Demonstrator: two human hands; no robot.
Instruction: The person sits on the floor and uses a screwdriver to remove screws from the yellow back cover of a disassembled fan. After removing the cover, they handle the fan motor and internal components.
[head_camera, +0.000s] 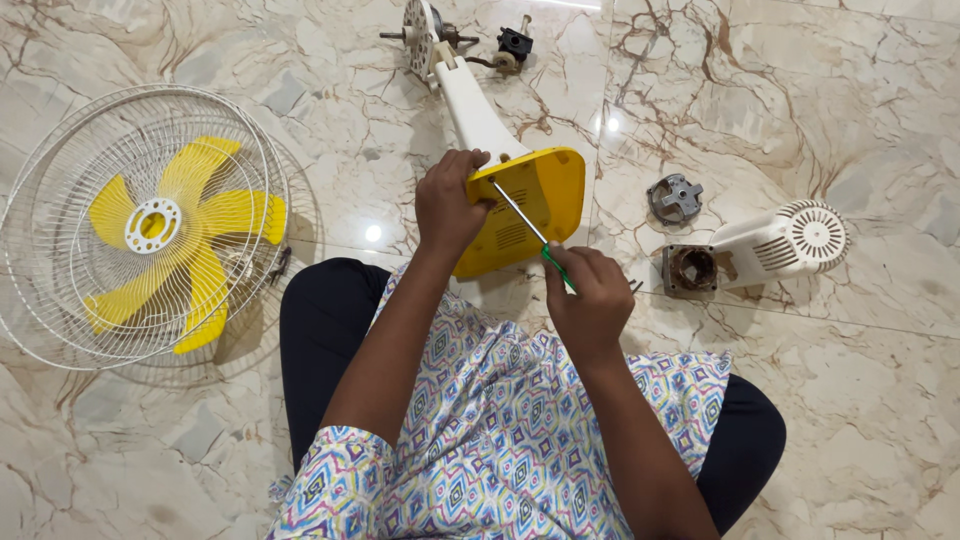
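Left hand (447, 208): curled over the top left edge of the yellow fan base (525, 212), gripping it and pressing it down on the marble floor (850, 120).
Right hand (590, 295): clenched around the green handle of the screwdriver (532, 236), metal shaft angled up and left, tip set against the base's vented underside.
Yellow fan base: mid-floor, just ahead of the knees, joined to a white stem (472, 110) running toward the floor's far edge.
Motor parts (425, 36): at the far edge, at the stem's end, with a small black piece (514, 44) beside them.
Fan guard (140, 225): near the left edge, white wire cage lying flat, yellow blades (190, 240) inside.
White motor housing (765, 248): toward the right edge, on its side, well apart from the base.
Grey metal bracket (675, 197): between base and housing, loose on the floor.
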